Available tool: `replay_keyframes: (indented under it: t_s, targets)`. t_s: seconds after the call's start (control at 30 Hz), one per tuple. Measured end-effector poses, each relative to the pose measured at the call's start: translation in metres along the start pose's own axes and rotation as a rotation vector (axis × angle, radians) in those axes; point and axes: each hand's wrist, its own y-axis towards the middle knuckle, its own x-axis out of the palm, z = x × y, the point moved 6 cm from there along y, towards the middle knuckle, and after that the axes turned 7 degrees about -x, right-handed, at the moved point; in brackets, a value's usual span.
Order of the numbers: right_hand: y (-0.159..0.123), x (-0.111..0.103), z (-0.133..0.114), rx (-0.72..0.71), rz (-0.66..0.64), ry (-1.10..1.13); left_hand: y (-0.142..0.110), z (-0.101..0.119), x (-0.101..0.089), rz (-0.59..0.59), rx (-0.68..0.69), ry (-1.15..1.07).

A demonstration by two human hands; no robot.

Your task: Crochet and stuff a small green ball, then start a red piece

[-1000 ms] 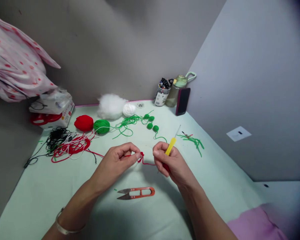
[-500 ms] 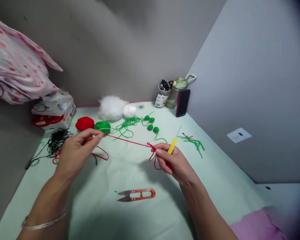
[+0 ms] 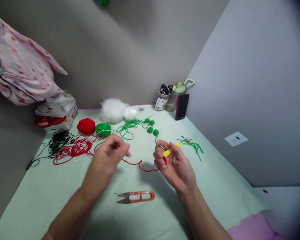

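My right hand (image 3: 176, 166) has its fingers curled round a crochet hook with a yellow handle (image 3: 172, 150). A small red crocheted piece (image 3: 164, 161) shows at its fingers, partly hidden. From there a slack red yarn strand (image 3: 148, 171) runs left, passing behind my left hand (image 3: 110, 153). That hand hovers to the left, slightly blurred, its fingers loosely bent and the thumb apart, with nothing visible in them. Beyond it lies a tangle of red and white yarn (image 3: 75, 148), beside a red yarn ball (image 3: 86, 126) and a green yarn ball (image 3: 103, 130).
Orange thread snips (image 3: 141, 196) lie nearest me on the table. Behind are white stuffing (image 3: 113, 110), a white ball (image 3: 130, 113), small green balls (image 3: 150, 130), a pen cup (image 3: 161, 100), a bottle (image 3: 173, 98) and a phone (image 3: 182, 106). Green yarn scraps (image 3: 193, 145) lie right.
My left hand has moved right and nearer to me. The red strand, taut before, now hangs slack. My right hand has turned palm upward, and the crochet hook is tilted flatter.
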Motion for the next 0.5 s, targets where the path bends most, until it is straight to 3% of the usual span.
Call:
replay_keyframes:
  t_s: [0.1, 0.17, 0.37, 0.43, 0.5]
  targets:
    - [-0.005, 0.008, -0.002, -0.065, -0.001, 0.011, -0.019, -0.014, 0.059, -0.447, -0.288, -0.393]
    - [-0.009, 0.012, -0.004, -0.108, -0.007, 0.026, -0.025, -0.015, 0.072, -0.534, -0.328, -0.508]
    - [-0.021, 0.034, -0.001, -0.145, -0.131, 0.062, -0.011, -0.009, 0.076, -0.325, -0.421, -0.95]
    - [-0.023, 0.038, -0.001, -0.159, -0.158, 0.06, -0.005, -0.006, 0.073, -0.182, -0.42, -1.145]
    - [-0.024, 0.04, -0.002, -0.182, -0.165, 0.051, 0.0, -0.005, 0.065, -0.022, -0.317, -1.2]
